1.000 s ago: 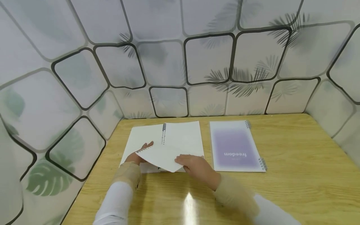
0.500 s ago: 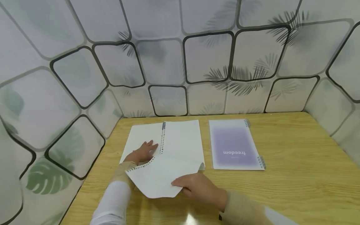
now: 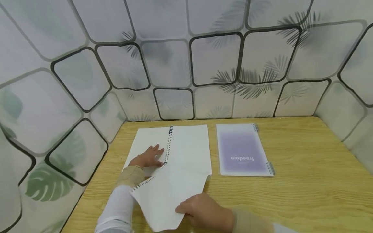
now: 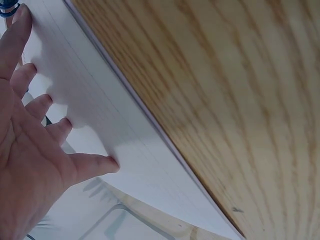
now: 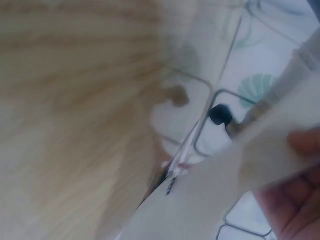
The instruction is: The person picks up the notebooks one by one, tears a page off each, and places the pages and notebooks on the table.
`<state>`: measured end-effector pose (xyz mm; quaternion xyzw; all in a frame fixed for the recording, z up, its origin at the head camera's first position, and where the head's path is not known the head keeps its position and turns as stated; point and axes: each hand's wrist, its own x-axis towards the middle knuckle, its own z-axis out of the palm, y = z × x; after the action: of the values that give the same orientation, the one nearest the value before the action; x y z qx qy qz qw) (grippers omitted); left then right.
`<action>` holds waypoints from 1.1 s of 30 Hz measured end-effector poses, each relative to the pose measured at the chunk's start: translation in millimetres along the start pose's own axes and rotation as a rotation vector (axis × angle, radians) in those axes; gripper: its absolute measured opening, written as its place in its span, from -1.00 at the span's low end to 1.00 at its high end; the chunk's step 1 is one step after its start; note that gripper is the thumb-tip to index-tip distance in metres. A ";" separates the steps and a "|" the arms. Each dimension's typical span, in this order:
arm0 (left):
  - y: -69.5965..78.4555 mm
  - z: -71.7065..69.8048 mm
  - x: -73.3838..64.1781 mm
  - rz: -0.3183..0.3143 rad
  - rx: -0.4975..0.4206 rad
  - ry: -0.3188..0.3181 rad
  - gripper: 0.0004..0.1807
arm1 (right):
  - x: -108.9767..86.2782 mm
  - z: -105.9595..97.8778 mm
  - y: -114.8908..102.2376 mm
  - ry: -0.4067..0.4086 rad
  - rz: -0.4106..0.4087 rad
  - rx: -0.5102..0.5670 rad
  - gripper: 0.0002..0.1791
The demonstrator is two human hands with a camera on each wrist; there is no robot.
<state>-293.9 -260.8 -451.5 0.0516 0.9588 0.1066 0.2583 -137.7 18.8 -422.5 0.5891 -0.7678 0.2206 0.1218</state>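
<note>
An open spiral notebook with white pages lies on the table. My left hand rests on its left page beside the dark coil, fingers spread; the left wrist view shows the fingertips touching the paper. My right hand pinches the lower right part of a loose-hanging sheet of paper between thumb and fingers. This sheet's punched left edge is off the coil along its lower part, and the sheet bends down over the notebook's near edge. In the right wrist view the sheet is blurred.
A second spiral notebook with a purple cover reading "freedom" upside down lies to the right. Both rest on a wooden table. A patterned cloth wall stands behind the table and along its sides.
My right hand has drawn the sheet toward me and down, and more of its punched edge has come away from the coil. My left hand has shifted slightly forward with fingers spread.
</note>
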 end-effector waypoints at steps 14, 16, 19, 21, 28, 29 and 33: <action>1.6 -2.5 -2.2 -0.020 -0.033 0.001 -0.15 | -7.1 -4.2 -9.1 0.021 -0.025 0.009 -0.83; 1.9 -2.3 -2.1 -0.018 -0.036 -0.001 -0.15 | -7.5 -4.6 -9.4 0.012 -0.023 0.012 -0.83; 3.6 -2.4 -3.0 -0.014 -0.042 0.002 -0.15 | -7.9 -5.5 -10.0 0.010 -0.024 -0.002 -0.83; 4.6 -2.4 -3.5 -0.008 -0.041 0.005 -0.16 | -8.4 -6.9 -11.0 0.006 -0.047 0.009 -0.84; 0.8 -0.5 0.4 -0.028 -0.052 0.008 -0.15 | -9.4 -8.8 -15.4 -0.010 -0.153 -0.062 -0.79; 0.0 0.3 1.0 -0.028 -0.054 0.008 -0.14 | -9.7 -9.3 -15.3 -0.011 -0.150 -0.058 -0.78; -0.8 1.9 3.4 -0.019 -0.058 0.002 -0.14 | -10.1 -14.4 -15.0 -0.008 -0.138 -0.066 -0.75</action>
<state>-295.8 -260.8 -454.9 0.0347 0.9560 0.1320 0.2596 -121.6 31.2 -411.5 0.6372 -0.7327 0.1837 0.1532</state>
